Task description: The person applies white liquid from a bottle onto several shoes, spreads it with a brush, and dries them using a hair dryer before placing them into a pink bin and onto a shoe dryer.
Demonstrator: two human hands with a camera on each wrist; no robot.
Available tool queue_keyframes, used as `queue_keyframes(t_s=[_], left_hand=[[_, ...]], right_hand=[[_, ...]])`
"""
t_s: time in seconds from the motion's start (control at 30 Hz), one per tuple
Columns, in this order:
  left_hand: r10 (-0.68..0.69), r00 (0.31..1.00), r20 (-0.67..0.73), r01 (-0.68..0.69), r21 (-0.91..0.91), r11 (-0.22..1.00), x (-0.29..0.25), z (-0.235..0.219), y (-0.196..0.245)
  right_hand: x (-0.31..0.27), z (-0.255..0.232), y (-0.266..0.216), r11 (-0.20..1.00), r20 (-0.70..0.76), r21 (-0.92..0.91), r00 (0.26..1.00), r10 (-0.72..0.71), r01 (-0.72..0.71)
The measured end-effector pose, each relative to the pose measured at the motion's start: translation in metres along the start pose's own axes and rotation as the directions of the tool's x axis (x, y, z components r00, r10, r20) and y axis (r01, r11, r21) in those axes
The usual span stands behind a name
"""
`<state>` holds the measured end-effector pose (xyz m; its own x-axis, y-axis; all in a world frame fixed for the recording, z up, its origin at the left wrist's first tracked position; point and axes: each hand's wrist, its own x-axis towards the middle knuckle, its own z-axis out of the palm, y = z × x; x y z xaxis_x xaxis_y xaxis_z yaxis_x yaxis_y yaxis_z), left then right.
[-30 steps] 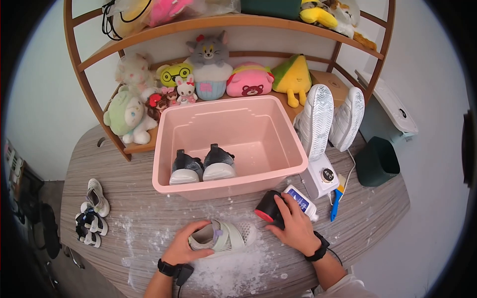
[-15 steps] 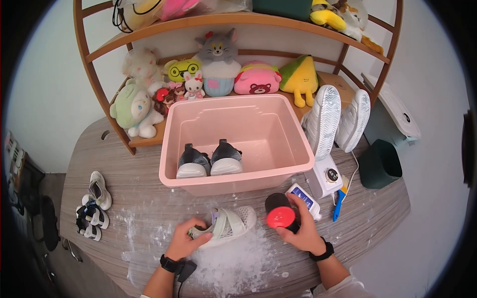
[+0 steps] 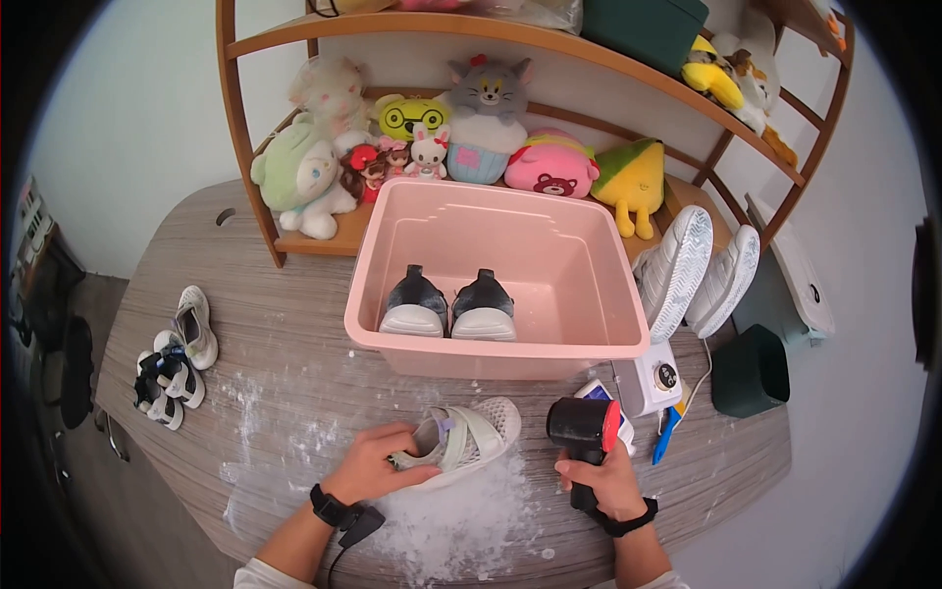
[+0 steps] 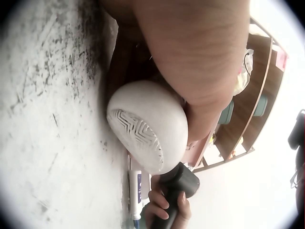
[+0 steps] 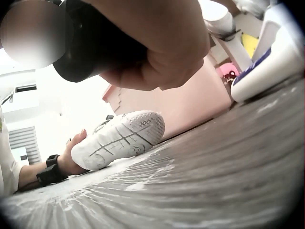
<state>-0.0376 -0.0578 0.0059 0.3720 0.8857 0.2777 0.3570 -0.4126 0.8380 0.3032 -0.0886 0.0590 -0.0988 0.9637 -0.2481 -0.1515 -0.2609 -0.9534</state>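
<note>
My left hand [image 3: 378, 466] grips the heel end of a white sneaker [image 3: 466, 447] with mesh at the toe and a wide strap. The toe points away to the right, above white powder on the table. In the left wrist view the heel and grooved sole [image 4: 136, 133] face the camera. To the right, my right hand [image 3: 613, 481] is wrapped round the handle of a black pistol-grip device [image 3: 579, 422], shaped like a small hair dryer. Its red end faces right and its black end is turned toward the sneaker, with space between them.
Behind the sneaker stands a pink tub [image 3: 491, 365] holding two dark shoes [image 3: 416, 299]. White shoes [image 3: 677, 270] sit upended on a white dryer base [image 3: 650, 378]. A bottle [image 3: 594, 391] and blue brush [image 3: 667, 432] lie right; small shoes [image 3: 196, 329] left. Soft toys fill the shelf.
My right hand has turned the device: its red end swung from lower left, past facing the camera, to the right. The left hand keeps hold of the sneaker. The head view has shifted.
</note>
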Motion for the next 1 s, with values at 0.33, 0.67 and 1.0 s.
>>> queue_keyframes(t_s=[0.33,0.67,1.0], left_hand=[[0.063,0.997,-0.052,-0.063,-0.002,0.998,-0.002,0.005,-0.006],[0.049,0.997,-0.055,-0.049,0.005,0.999,-0.002,0.005,-0.007],[0.074,0.996,-0.058,-0.075,-0.016,0.997,-0.001,0.006,-0.006]], right_hand=[[0.008,0.005,0.015,0.997,-0.007,-0.023,0.997,0.077,-0.077],[0.015,0.011,0.021,0.996,-0.011,-0.044,0.997,0.077,-0.077],[0.014,0.012,0.027,0.981,0.110,0.082,0.980,0.168,-0.177]])
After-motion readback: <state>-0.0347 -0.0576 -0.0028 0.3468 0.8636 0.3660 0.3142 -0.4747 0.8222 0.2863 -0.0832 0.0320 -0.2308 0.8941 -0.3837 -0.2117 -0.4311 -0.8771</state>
